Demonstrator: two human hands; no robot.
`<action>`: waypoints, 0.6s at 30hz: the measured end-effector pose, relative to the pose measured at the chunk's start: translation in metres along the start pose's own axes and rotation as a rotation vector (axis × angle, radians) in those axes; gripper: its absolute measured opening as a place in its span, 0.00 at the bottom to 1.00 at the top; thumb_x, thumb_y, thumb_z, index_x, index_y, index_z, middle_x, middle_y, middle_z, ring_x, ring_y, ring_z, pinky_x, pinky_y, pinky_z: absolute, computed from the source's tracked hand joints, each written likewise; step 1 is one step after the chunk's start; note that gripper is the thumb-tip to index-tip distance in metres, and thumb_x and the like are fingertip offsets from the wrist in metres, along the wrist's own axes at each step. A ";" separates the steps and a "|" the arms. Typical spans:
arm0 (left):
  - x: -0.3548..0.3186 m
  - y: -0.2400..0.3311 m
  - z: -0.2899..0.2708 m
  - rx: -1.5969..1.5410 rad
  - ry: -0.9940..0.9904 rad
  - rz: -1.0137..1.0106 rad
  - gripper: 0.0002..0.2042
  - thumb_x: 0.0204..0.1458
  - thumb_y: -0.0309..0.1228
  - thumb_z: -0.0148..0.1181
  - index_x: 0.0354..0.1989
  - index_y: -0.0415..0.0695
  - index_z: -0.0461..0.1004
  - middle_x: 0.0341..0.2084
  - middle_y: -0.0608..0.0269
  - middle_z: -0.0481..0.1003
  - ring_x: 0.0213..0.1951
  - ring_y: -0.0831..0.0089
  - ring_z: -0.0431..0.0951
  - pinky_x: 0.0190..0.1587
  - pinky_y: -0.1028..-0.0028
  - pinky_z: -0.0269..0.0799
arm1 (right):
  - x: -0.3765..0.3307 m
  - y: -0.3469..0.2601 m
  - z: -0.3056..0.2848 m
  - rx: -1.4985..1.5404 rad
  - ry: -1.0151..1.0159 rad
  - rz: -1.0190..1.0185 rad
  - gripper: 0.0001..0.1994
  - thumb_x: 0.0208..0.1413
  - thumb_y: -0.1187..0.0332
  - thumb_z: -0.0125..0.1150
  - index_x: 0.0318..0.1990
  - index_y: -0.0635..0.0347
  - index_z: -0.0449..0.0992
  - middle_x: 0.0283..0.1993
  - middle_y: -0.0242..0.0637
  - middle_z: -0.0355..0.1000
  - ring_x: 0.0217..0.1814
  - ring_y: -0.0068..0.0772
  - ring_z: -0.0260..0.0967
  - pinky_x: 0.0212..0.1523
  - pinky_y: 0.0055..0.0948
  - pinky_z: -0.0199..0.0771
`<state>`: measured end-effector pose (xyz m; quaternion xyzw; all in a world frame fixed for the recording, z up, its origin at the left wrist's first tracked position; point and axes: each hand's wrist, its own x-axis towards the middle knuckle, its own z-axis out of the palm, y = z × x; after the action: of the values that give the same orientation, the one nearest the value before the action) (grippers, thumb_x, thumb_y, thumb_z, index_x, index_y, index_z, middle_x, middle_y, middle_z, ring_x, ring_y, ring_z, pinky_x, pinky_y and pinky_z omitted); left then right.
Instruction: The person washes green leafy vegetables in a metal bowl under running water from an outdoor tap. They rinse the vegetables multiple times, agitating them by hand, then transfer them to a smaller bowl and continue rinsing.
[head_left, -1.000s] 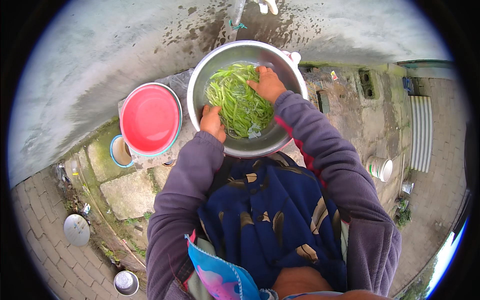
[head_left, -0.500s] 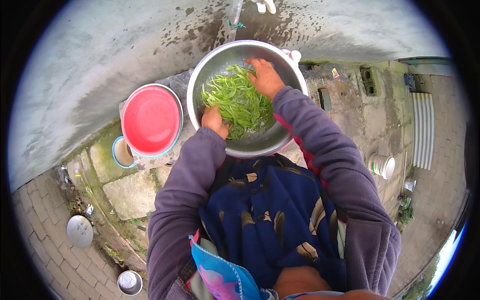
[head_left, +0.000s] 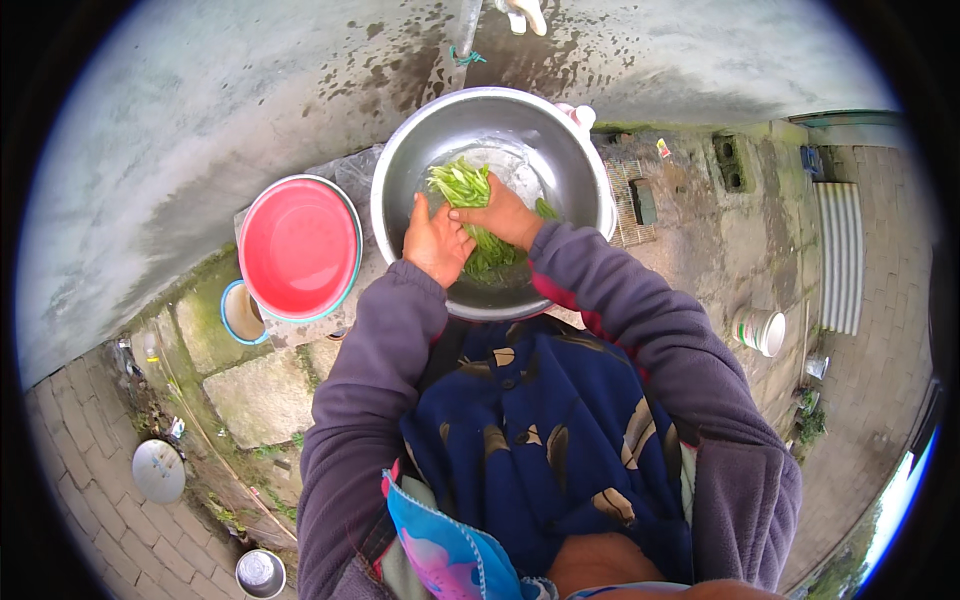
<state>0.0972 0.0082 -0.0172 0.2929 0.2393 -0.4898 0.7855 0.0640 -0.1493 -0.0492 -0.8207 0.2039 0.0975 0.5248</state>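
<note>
A large steel basin (head_left: 560,150) with water in it stands in front of me, below the wall. Inside, the leafy green vegetables (head_left: 458,183) are bunched together, pale stems toward the wall and darker leaves toward me. My right hand (head_left: 505,214) is closed round the bunch from the right, thumb across it. Against its left side rests my left hand (head_left: 437,245), palm turned up and fingers apart. A few loose leaves (head_left: 545,208) lie right of my right hand. The lower part of the bunch is partly hidden by my hands.
Left of the basin sits a red plastic basin (head_left: 300,250) with water, stacked in another; beneath is a blue-rimmed bucket (head_left: 243,312). A pipe (head_left: 466,30) runs down the wall. At the right are a white bucket (head_left: 762,331), a hollow block (head_left: 735,165) and a corrugated sheet (head_left: 840,260).
The greens, spread through the basin before, are now drawn into one bunch. My right hand has come down and left onto them; my left hand has turned palm up.
</note>
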 end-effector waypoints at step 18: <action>-0.027 0.010 -0.012 0.191 0.134 0.061 0.26 0.65 0.46 0.46 0.61 0.36 0.64 0.56 0.51 0.69 0.61 0.62 0.67 0.66 0.59 0.59 | -0.017 -0.023 -0.047 1.177 0.063 0.112 0.09 0.58 0.71 0.61 0.45 0.62 0.73 0.36 0.34 0.72 0.33 0.26 0.69 0.34 0.28 0.74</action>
<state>0.0945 0.0375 -0.0053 0.4057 0.2343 -0.4658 0.7507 0.0563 -0.1798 -0.0039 -0.3819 0.2820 -0.0291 0.8796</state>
